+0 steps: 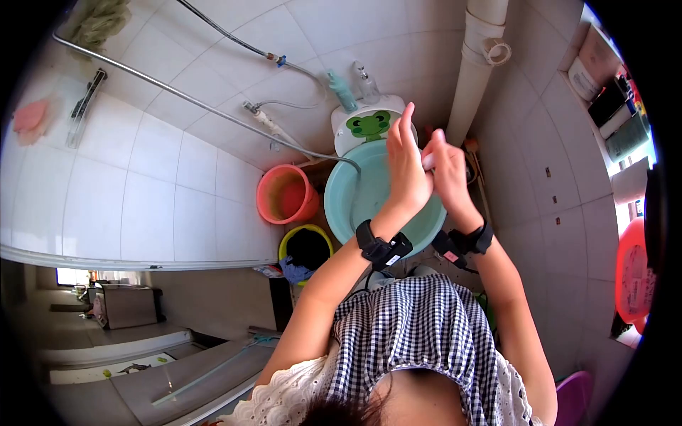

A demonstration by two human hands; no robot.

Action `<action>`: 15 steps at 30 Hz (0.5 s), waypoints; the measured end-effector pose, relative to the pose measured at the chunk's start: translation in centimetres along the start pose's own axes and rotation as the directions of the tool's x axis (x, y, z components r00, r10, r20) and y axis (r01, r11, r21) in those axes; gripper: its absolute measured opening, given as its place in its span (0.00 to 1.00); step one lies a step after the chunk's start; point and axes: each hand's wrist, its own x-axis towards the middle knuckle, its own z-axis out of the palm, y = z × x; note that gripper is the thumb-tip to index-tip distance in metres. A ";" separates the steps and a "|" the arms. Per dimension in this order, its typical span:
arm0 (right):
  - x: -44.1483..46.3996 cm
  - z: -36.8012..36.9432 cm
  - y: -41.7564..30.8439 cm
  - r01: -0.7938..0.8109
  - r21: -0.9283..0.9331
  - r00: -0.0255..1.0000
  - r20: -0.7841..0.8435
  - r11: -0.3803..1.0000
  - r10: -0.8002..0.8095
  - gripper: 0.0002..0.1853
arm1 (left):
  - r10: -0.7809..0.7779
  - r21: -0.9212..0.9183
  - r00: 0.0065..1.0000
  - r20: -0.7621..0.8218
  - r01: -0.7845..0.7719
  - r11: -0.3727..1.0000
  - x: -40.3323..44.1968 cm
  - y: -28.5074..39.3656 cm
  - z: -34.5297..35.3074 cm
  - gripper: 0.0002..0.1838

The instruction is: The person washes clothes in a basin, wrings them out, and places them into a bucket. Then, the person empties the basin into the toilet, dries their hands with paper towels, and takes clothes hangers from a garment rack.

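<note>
Both hands are raised over a wide teal basin (341,195), close together. My left hand (410,174) is upright with its fingers stretched out and its palm turned toward the other hand. My right hand (450,170) has its fingers curled in beside the left palm. A small pale piece (428,162) shows between the hands at the right fingers; its kind cannot be made out. A flexible metal hose (312,153) hangs across with its end down in the basin. Black bands with small boxes are on both wrists.
Behind the basin is a white toilet tank with a green frog sticker (369,126), two bottles (342,91) on top. To the left stand a pink bucket (288,194) and a yellow-rimmed bucket holding dark cloth (307,246). A white pipe (474,71) rises at the back right.
</note>
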 end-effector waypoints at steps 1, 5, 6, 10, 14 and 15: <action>0.5 -0.5 -0.5 -0.033 0.041 0.999 -0.040 0.999 0.035 0.28 | -0.008 -0.125 1.000 0.017 0.010 0.992 0.0 0.1 0.1 0.42; 1.5 -3.0 -1.2 -0.053 0.171 0.971 -0.220 0.984 0.091 0.29 | -0.062 -0.235 0.998 0.008 0.062 0.970 0.3 -1.0 0.5 0.41; 1.5 -3.9 -1.1 -0.036 0.228 0.971 -0.222 0.973 0.088 0.29 | -0.077 -0.325 0.995 0.059 0.092 0.941 0.2 -1.4 0.5 0.37; 2.6 -10.9 1.8 -0.039 0.197 0.904 -0.411 0.980 0.119 0.26 | -0.227 -0.329 0.944 0.240 0.299 0.896 -1.6 -4.0 -2.4 0.33; 4.8 -21.8 9.3 -0.425 0.414 0.832 -0.173 0.805 0.528 0.15 | -0.432 -0.212 0.878 0.207 0.471 0.856 -6.0 -10.9 -5.6 0.31; 4.9 -21.9 10.2 -0.437 0.410 0.827 -0.167 0.801 0.537 0.15 | -0.489 -0.197 0.852 0.184 0.520 0.831 -7.2 -12.0 -6.3 0.31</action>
